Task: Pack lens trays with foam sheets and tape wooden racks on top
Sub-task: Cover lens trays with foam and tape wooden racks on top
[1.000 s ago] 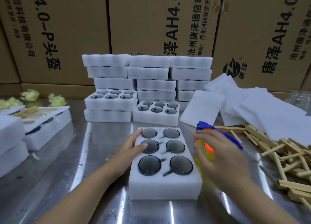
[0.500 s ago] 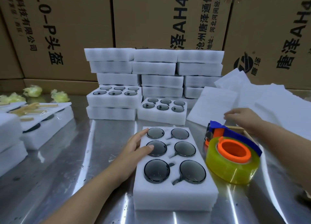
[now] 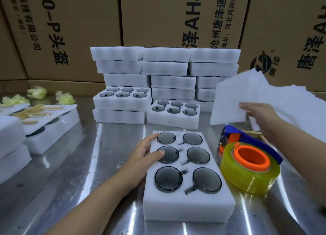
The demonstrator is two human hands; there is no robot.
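Lens tray [image 3: 187, 204] sits uncovered on the steel table [image 3: 74, 164], left hand [image 3: 142, 153] resting flat-fingered on its left edge, while the right hand [image 3: 259, 113] pinches a limp foam sheet [image 3: 227, 102] by its edge, which may sag and snag on the tape dispenser [image 3: 247, 167] beside the tray.

White lens tray [image 3: 187, 206], yellow tape roll [image 3: 250, 178], orange core [image 3: 251, 158]

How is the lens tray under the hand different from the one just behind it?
The near tray lies lengthwise, two lenses across; the far tray crosswise, three across. The left hand rests on the near tray; nothing touches the far tray. Both are white foam with six dark lenses.
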